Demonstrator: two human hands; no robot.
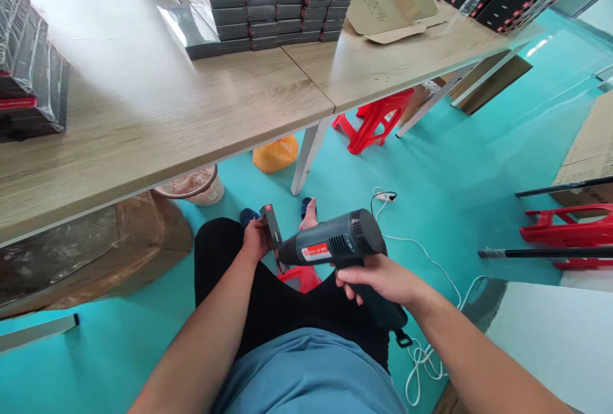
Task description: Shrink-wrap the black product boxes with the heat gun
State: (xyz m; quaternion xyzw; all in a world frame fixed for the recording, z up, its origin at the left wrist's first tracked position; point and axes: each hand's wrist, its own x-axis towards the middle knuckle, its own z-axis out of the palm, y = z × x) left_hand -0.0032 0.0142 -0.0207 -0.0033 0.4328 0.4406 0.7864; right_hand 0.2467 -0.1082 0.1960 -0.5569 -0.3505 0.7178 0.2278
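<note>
Over the lap, just ahead of the knees' gap, the left hand (255,239) has its fingers clamped on a slim dark box (271,229) with a red end; the box stands tilted, that end up and away from the body, and some of those fingers are hidden behind it. To the right of them, the right hand (377,276) has its fingers wrapped round the handle of a heat gun (330,240), whose nozzle points left at the lower part of the box; whether the two touch, I cannot tell. Whether a finger presses the trigger is hidden too. Below the left fingers, red plastic (302,278) shows between the thighs. Beyond both hands' fingers runs the table (143,114), bearing a stack (282,2) of dark boxes and, farther right, an opened carton (378,8). Left of the left fingers, under the table edge, are a bin (211,191) and a large carton (160,229); ahead of them lies an orange bag (276,154). Right of the right fingers, a white cord (433,262) trails over the floor.
</note>
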